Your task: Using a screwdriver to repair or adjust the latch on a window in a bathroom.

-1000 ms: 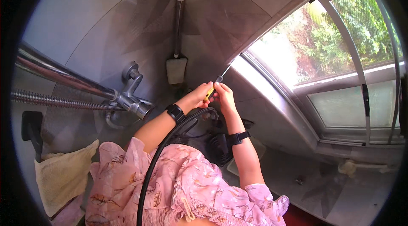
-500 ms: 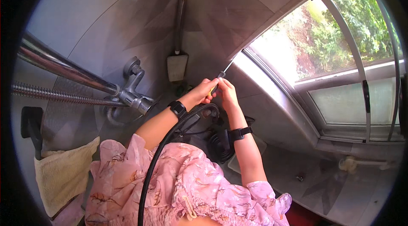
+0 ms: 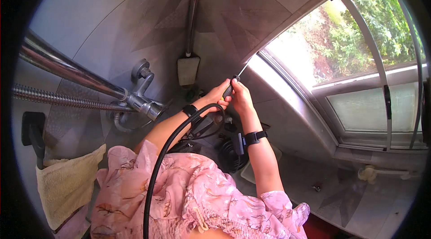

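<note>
Screwdriver: just one (image 3: 236, 77), black and yellow at the handle, up in front of the wearer, its thin shaft slanting up and right to the near corner of the window frame; whether the tip touches, I can't tell.
Hands: two, both on that handle!
Left hand (image 3: 217, 93): fingers curled closed around the handle's lower part.
Right hand (image 3: 242, 97): closed too, thumb and fingers pinching near the shaft end, right beside the left.
Wristbands: two black ones, one on the left wrist (image 3: 190, 110), one on the right forearm (image 3: 255, 137).
Cable: one black line (image 3: 154, 171) arching over the pink floral clothing and across the left wrist.
Chrome: one mixer tap (image 3: 141, 99), one thick pipe (image 3: 76, 66), one ribbed hose (image 3: 67, 99).
Towel: one, cream (image 3: 65, 183), hanging from one dark hook (image 3: 33, 131).
Window: one (image 3: 357, 111), greenery outside.
</note>
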Action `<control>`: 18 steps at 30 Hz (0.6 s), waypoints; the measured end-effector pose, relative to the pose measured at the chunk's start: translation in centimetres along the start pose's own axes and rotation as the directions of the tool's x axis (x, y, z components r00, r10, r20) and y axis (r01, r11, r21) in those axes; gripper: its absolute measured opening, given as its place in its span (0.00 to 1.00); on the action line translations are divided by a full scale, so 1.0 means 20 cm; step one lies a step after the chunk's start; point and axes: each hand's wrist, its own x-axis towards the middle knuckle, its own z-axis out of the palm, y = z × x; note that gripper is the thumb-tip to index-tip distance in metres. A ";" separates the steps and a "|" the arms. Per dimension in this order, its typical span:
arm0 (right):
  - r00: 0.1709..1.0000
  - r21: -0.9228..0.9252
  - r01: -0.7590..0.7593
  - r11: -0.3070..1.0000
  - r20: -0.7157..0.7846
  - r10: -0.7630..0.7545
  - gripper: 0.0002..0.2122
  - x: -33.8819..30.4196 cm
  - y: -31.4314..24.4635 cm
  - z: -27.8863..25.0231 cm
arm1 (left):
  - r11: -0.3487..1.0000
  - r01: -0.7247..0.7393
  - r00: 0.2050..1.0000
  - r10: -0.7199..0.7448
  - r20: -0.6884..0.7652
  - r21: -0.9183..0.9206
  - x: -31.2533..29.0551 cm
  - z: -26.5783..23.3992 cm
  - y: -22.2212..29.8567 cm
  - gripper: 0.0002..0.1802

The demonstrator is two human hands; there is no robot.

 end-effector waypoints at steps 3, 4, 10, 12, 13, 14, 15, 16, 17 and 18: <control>0.985 -0.218 -0.020 0.976 -0.174 -0.018 0.10 -0.01 -0.02 0.06 | 0.987 0.093 0.994 -0.084 0.075 -0.129 0.02 -0.04 0.00 0.26; 0.985 -0.218 -0.022 0.976 -0.174 -0.017 0.10 -0.02 -0.03 0.07 | 0.987 0.093 0.994 -0.084 0.074 -0.130 0.02 -0.04 0.00 0.26; 0.999 -0.003 0.021 1.000 -0.046 -0.021 0.11 0.00 -0.02 0.01 | 0.985 0.134 0.988 -0.124 0.094 -0.113 0.00 -0.03 0.04 0.26; 0.991 -0.006 0.036 0.999 -0.129 -0.037 0.11 0.01 0.00 0.04 | 0.996 0.000 0.988 0.014 -0.151 0.088 -0.03 0.09 0.02 0.26; 0.978 -0.014 0.047 0.999 -0.202 -0.049 0.11 0.00 0.00 0.06 | 0.947 -0.091 0.912 0.204 -0.356 0.309 -0.06 0.14 0.02 0.25; 0.978 -0.013 0.049 0.999 -0.201 -0.050 0.11 0.01 0.00 0.05 | 0.946 -0.092 0.912 0.205 -0.356 0.311 -0.04 0.13 0.02 0.25; 0.980 -0.051 0.064 0.997 -0.184 -0.072 0.11 0.02 0.01 0.04 | 0.927 -0.124 0.921 0.240 -0.307 0.354 -0.01 0.09 0.01 0.25; 0.982 -0.088 0.075 0.993 -0.165 -0.089 0.11 0.03 0.01 0.04 | 0.906 -0.155 0.926 0.272 -0.261 0.394 0.00 0.06 0.01 0.25; 0.982 -0.085 0.076 0.993 -0.164 -0.089 0.11 0.04 0.01 0.04 | 0.989 -0.097 0.978 0.115 -0.172 0.112 0.00 0.02 0.01 0.24; 0.975 -0.159 0.046 0.986 -0.206 -0.079 0.11 0.05 0.01 0.05 | 0.989 -0.098 0.978 0.117 -0.174 0.113 0.02 -0.01 0.01 0.24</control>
